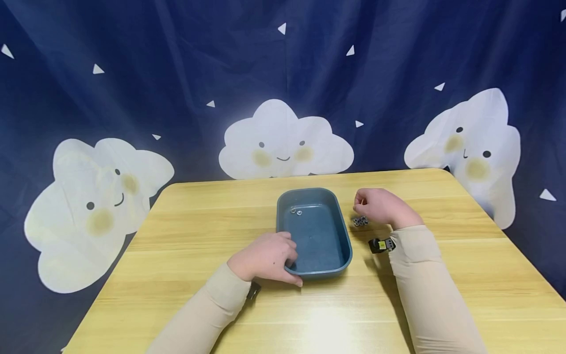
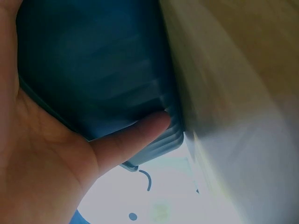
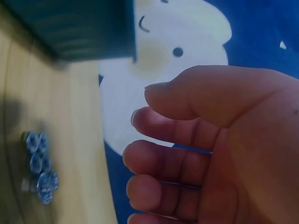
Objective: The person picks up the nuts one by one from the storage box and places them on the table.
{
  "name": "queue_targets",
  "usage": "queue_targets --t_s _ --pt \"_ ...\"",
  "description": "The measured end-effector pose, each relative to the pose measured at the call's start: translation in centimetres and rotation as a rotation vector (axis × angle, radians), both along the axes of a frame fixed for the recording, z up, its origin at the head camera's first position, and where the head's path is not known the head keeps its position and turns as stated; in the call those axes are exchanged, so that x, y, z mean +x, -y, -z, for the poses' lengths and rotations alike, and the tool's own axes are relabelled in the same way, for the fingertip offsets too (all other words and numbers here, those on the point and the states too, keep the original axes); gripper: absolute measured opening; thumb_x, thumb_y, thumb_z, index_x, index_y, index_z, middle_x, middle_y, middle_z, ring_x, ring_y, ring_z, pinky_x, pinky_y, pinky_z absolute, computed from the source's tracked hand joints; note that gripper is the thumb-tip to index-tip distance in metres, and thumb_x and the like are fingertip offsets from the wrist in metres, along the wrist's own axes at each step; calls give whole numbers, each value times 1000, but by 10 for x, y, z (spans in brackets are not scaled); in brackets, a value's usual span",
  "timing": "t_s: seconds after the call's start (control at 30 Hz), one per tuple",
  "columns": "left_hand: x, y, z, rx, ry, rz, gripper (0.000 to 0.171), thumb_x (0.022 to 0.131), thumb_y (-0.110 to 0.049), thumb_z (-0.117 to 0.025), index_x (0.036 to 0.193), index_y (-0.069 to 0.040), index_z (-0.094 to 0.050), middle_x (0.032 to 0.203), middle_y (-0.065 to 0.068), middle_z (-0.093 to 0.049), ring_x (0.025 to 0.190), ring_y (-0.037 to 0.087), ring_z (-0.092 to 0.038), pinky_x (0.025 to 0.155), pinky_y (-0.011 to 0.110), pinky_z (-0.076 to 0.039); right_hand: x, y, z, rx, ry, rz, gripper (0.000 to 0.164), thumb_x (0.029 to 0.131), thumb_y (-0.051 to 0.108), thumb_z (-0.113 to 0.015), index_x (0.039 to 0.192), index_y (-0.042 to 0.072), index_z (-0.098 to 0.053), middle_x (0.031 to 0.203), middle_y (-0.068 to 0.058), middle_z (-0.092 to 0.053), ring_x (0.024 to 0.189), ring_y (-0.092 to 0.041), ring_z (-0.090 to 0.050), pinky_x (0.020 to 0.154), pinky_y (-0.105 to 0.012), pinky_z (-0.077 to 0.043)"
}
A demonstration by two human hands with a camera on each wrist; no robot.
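A dark blue-green plastic bin (image 1: 316, 241) stands on the wooden table, with two small metal nuts (image 1: 296, 212) inside near its far left corner. My left hand (image 1: 267, 258) grips the bin's near left corner, fingers over the rim and thumb against the outer wall; the left wrist view shows that thumb (image 2: 133, 140) on the bin's side. To the right of the bin, my right hand (image 1: 378, 205) hovers over a small cluster of metal nuts (image 1: 360, 221). Its fingers (image 3: 159, 158) are loosely bent, the thumb close to the index finger, and nothing shows between them.
The light wooden table (image 1: 190, 236) extends on both sides of the bin. Behind it hangs a dark blue curtain (image 1: 185, 64) with white clouds and triangles. A black wrist device (image 1: 381, 245) with a yellow label sits at the right cuff.
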State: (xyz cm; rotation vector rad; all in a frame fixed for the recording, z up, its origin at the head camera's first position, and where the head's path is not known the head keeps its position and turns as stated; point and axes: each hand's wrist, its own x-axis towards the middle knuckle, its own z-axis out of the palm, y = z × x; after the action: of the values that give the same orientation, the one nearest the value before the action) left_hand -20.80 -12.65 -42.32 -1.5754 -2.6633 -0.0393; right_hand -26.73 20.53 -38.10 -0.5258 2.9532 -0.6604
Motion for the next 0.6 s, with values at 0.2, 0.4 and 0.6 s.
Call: queue_targets --t_s 0.2,0.4,0.6 --pt "1 1 0 6 5 -2 56 76 -75 -70 59 -27 -47 66 -15 -40 72 11 -39 58 23 -33 6 14 -10 -16 -14 -35 7 92 20 -61 88 16 -64 76 3 -60 70 -18 -54 69 -38 -43" --pt "0 0 0 2 0 -4 56 76 -76 -69 59 -26 -48 66 -15 -40 72 11 -39 57 24 -33 11 31 -15 -31 -67 -83 5 92 19 -63 88 17 -64 71 5 -58 64 -15 -54 67 -37 -44" --pt "0 0 0 13 -6 9 56 76 -75 -70 59 -26 -49 65 -15 -40 71 11 -39 57 24 -32 16 52 -18 -41 -93 -127 4 92 18 -67 88 18 -65 73 5 -57 68 -16 -53 67 -37 -44"
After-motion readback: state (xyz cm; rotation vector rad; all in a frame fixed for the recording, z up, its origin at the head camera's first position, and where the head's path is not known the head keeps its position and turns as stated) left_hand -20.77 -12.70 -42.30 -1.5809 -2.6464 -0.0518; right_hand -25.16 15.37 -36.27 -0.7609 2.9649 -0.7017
